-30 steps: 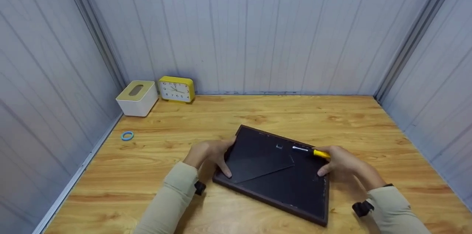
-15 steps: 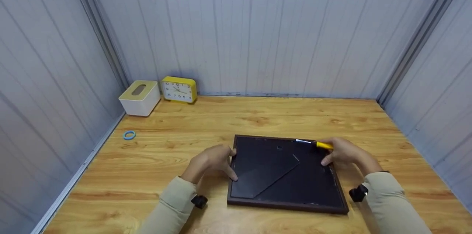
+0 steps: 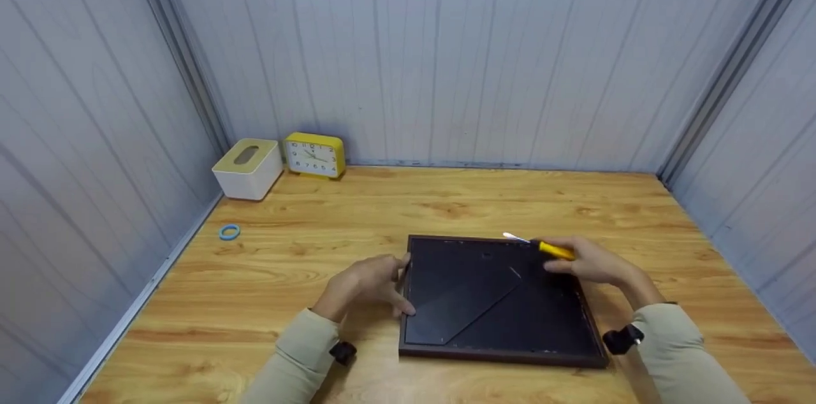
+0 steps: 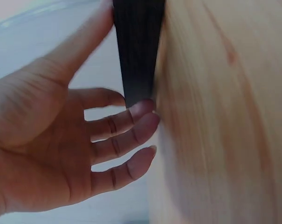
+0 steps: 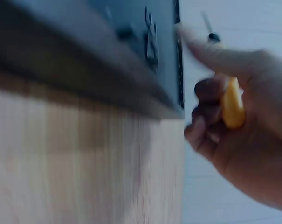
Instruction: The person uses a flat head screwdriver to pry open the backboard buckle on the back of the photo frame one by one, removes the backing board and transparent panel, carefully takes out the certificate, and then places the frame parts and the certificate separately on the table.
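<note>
A dark picture frame (image 3: 542, 315) lies back side up on the wooden table, with its stand flap (image 3: 452, 302) folded flat. My left hand (image 3: 373, 283) holds the frame's left edge; in the left wrist view its thumb lies along the dark frame side (image 4: 138, 51) and the fingertips touch its end. My right hand (image 3: 590, 260) grips a screwdriver (image 3: 556, 250) with a yellow handle, over the frame's far right corner. The shaft points left, past the far edge. In the right wrist view, fingers curl around the yellow handle (image 5: 233, 105), and the hand appears apart from the frame.
A white tissue box (image 3: 248, 174) with a wood-toned lid stands at the back left, beside a yellow alarm clock (image 3: 315, 155). In front of them lies a blue ring (image 3: 229, 232). Pale panel walls (image 3: 446, 60) enclose the table at the back and sides.
The frame has turned counterclockwise until its long edges run nearly level across the view. My right hand has come off its right edge, still holding the screwdriver. The left hand stays at the left edge.
</note>
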A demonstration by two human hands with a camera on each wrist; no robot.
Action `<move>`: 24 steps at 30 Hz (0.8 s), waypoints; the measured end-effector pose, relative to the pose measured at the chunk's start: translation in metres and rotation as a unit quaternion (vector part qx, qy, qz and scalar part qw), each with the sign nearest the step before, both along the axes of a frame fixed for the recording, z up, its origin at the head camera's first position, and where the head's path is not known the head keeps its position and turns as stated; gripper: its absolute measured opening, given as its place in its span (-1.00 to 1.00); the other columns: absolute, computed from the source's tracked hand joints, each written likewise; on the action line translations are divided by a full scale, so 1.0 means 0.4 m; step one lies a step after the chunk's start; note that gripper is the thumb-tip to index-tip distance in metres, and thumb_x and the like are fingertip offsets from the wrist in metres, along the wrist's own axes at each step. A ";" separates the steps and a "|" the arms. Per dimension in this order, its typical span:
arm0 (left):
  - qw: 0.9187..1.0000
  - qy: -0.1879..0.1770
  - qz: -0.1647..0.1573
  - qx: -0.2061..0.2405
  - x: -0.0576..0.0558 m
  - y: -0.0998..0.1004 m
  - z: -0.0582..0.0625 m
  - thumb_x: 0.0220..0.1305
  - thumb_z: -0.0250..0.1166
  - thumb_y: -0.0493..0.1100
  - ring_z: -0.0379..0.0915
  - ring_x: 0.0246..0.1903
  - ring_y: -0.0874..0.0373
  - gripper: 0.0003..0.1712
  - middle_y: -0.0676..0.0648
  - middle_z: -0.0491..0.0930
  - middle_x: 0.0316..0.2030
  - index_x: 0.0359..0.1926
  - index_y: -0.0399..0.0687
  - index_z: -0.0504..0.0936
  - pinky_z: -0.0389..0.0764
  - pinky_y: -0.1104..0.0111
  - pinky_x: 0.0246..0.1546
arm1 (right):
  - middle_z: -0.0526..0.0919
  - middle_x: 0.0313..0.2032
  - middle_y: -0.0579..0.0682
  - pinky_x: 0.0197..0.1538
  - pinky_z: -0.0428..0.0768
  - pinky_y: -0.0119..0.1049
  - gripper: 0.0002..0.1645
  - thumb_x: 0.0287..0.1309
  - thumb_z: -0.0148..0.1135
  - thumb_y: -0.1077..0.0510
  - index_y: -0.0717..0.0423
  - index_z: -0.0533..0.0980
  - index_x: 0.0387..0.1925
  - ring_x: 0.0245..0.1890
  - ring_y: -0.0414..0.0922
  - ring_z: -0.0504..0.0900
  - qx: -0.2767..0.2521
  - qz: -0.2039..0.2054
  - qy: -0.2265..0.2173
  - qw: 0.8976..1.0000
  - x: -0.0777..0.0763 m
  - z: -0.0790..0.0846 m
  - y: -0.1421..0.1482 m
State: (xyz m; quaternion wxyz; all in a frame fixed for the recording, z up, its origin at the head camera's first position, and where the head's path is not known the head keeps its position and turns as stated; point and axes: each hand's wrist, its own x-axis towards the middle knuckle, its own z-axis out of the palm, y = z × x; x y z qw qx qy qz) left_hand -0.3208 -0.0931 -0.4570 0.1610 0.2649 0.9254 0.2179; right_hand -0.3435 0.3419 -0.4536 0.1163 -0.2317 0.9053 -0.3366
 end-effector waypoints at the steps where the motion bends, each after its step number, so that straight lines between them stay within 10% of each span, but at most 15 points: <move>1: 1.000 -0.005 -0.002 0.005 -0.001 -0.002 -0.001 -0.13 0.61 0.22 0.49 -0.34 0.27 0.29 -0.09 0.71 -0.17 0.50 -0.24 0.20 0.58 0.33 -0.19 | 0.58 0.07 0.20 -0.15 0.46 -0.22 -0.27 0.36 0.27 0.01 0.26 0.32 0.42 -0.23 -0.04 0.47 -0.014 0.003 -0.002 1.000 0.005 0.003 -0.013; 7: 1.000 -0.019 -0.010 0.013 -0.006 -0.003 -0.002 -0.11 0.60 0.22 0.46 -0.40 0.26 0.24 -0.05 0.71 -0.28 0.48 -0.25 0.24 0.56 0.33 -0.20 | 0.53 0.11 0.24 -0.04 0.50 -0.09 -0.48 0.49 0.10 -0.02 0.28 0.39 0.25 -0.03 0.06 0.54 -0.047 -0.026 0.002 0.999 0.022 0.037 -0.109; 14: 1.000 -0.022 -0.005 0.015 -0.008 0.001 -0.003 -0.12 0.61 0.21 0.39 -0.53 0.26 0.11 -0.08 0.71 -0.14 0.38 -0.25 0.42 0.49 0.38 -0.36 | 0.64 -0.35 0.06 -0.41 0.49 -0.36 -0.64 0.30 0.35 0.07 0.28 0.64 -0.03 -0.47 -0.12 0.49 -0.135 -0.029 0.018 0.990 -0.014 0.037 -0.196; 24: 1.000 -0.025 0.002 0.018 -0.009 0.002 -0.006 -0.14 0.63 0.19 0.41 -0.52 0.26 -0.04 0.02 0.69 -0.39 0.26 -0.14 0.54 0.49 0.36 -0.34 | 0.72 -0.12 0.24 -0.12 0.69 -0.20 -0.43 0.22 0.38 0.26 0.44 0.49 0.21 -0.21 0.00 0.72 -0.261 -0.062 -0.125 0.955 -0.069 -0.023 -0.316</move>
